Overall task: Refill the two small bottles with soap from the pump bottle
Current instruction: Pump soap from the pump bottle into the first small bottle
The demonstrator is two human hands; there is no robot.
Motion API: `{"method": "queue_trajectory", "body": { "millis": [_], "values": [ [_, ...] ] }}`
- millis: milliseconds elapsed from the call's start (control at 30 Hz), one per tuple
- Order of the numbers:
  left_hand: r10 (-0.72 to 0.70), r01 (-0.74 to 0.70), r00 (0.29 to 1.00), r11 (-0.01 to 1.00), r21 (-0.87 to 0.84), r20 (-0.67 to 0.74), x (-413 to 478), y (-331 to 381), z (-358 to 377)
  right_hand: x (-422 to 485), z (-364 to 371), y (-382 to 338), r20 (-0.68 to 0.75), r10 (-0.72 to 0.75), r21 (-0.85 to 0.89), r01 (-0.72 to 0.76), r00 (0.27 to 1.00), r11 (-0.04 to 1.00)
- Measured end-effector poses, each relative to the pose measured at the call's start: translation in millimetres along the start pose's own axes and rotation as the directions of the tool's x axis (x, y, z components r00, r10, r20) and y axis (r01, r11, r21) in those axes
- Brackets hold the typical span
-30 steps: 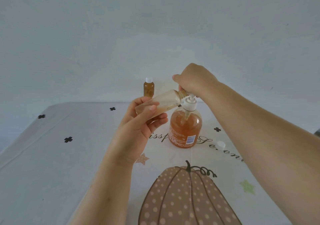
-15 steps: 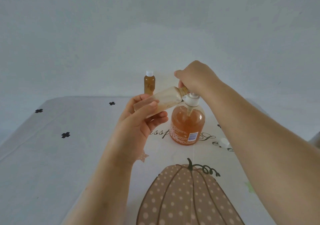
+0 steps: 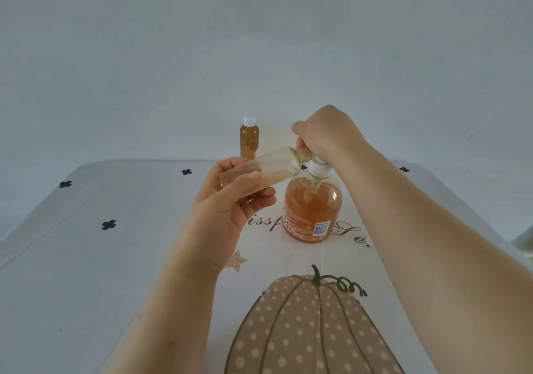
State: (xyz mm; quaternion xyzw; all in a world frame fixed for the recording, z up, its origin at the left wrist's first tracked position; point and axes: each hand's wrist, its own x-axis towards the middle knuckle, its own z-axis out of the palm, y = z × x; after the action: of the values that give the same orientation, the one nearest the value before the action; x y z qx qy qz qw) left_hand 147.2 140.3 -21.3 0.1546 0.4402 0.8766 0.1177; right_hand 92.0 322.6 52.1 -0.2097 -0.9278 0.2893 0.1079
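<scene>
Left hand (image 3: 227,209) is raised above the table, palm toward the camera. Thumb on the near side and fingers behind pinch the base end of an uncapped small bottle (image 3: 268,169). The bottle is tilted close to horizontal, with its base down-left in the hand and its open neck up-right. The neck meets the spout area of the pump bottle (image 3: 313,209), just under the right hand (image 3: 326,134). The bottle's walls are cloudy and streaked with pale soap; fill level cannot be told.

Right hand sits on top of the pump, knuckles up, fingers curled down tight over the pump head, which is mostly hidden. Only the white collar (image 3: 318,169) shows below the hand.

Pump bottle stands upright on the tablecloth (image 3: 115,272), mid-table, just right of the left hand. It is round and clear with orange soap high up toward the shoulder. A barcode label (image 3: 321,228) sits low on its front right.

The capped small bottle (image 3: 249,140) stands upright near the table's far edge, behind and left of the tilted one and apart from both hands. It has a white cap and amber soap nearly to the top.

The cloth is pale, with a dotted pumpkin print (image 3: 311,330) up front, black clover marks (image 3: 108,225), a small star (image 3: 236,261) and script lettering (image 3: 268,223) partly hidden by the pump bottle. A plain grey wall is behind.
</scene>
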Motion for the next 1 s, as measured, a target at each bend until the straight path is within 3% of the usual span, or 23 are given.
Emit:
{"method": "queue_trajectory", "body": {
  "millis": [267, 467, 733, 1000],
  "values": [
    [-0.002, 0.003, 1.000, 0.997, -0.071, 0.015, -0.9, -1.1, 2.4, -9.5, -11.5, -7.6, -0.044, -0.021, -0.004, 0.020, 0.999, 1.000],
    [0.000, 0.005, 0.999, 0.994, -0.110, 0.039, 0.3, 0.3, 4.2, -18.0, -21.8, -14.1, -0.157, -0.133, -0.183, 0.104, 0.979, 0.978],
    [-0.015, 0.017, 1.000, 0.995, -0.101, 0.022, -1.3, -1.9, 2.9, -16.4, -19.2, -18.3, 0.086, 0.041, -0.082, -0.034, 0.995, 0.996],
    [0.004, -0.004, 1.000, 1.000, -0.016, 0.005, -2.3, -0.4, 3.0, -5.5, -5.9, -4.0, 0.030, 0.006, -0.046, -0.004, 1.000, 0.999]
  ]
}}
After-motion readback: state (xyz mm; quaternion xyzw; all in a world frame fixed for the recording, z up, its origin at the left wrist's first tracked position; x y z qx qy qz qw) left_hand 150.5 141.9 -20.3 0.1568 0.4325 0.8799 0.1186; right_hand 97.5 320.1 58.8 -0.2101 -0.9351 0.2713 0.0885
